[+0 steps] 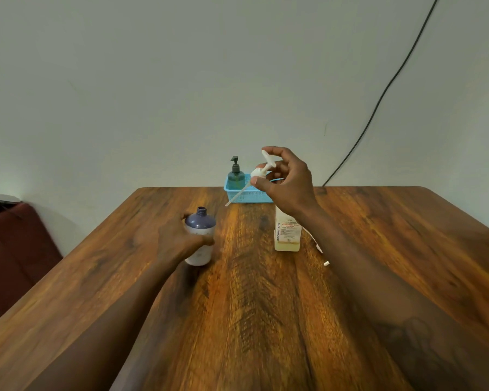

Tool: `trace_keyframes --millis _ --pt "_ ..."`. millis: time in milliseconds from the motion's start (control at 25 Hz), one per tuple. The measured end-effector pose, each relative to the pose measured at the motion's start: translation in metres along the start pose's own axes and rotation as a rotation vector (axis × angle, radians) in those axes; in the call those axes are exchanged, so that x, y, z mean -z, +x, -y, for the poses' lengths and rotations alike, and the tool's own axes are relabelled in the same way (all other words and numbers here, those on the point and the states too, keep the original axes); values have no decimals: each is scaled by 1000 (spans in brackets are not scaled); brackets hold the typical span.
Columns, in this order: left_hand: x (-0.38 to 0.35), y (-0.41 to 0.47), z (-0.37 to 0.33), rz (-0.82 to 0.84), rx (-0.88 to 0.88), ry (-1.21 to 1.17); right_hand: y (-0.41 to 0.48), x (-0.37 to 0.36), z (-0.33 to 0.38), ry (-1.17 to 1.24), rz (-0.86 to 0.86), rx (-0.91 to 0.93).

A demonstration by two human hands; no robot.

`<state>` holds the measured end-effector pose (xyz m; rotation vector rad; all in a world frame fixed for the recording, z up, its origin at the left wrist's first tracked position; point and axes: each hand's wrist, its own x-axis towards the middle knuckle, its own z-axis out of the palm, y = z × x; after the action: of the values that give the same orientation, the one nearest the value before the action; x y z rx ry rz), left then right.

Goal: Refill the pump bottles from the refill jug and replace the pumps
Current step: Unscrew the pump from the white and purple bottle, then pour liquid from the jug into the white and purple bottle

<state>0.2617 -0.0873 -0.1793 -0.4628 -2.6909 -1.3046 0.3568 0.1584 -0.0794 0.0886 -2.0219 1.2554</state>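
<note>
Head | left hand [178, 239] fingers clamp round purple bottle [199, 235] | right hand [287, 180] fingers pinch white pump [261, 170], tube perhaps translucent

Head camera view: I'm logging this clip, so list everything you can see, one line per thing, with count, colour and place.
Table: one, brown wood, fills the foreground.
Open bottle: one, purple top and pale body, no pump, left of centre, upright.
Pump: one, white with a long tube, lifted above the table.
Refill bottle: one, pale yellow with a label, right of centre, top hidden by the arm.
Basket: one, light blue, far edge.
Pump bottle: one, dark green, standing in the basket.
Cable: one, black, on the wall.
Seat: one, dark red, far left.
Left hand: wrapped around the open bottle.
Right hand: fingers pinching the pump.
</note>
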Motion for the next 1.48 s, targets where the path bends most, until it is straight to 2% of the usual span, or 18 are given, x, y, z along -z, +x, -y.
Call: trace_keyframes --millis 240,360,760,880,1040,1160,1320,1480 --pt "-9 -2 -2 -15 -18 -66 -33 -15 -45 -455 293 68" --pt "-14 0 -6 -11 -41 -69 -51 -22 -64 -600 392 66" --pt "-24 -6 -18 -21 -134 -87 -75 -23 -84 -837 729 112" --pt "-29 -7 -22 -9 -135 -80 -72 -22 -82 -868 834 34" --pt "-36 -7 -27 -1 -161 -92 -58 -13 -80 -782 913 -41" --pt "-39 -5 -32 6 -169 -72 -50 -9 -76 -690 846 -44" --pt "-46 -3 -38 15 -179 -90 -43 -2 -71 -572 464 87" --pt "-52 2 -54 41 -198 -120 -28 11 -70 -644 219 209"
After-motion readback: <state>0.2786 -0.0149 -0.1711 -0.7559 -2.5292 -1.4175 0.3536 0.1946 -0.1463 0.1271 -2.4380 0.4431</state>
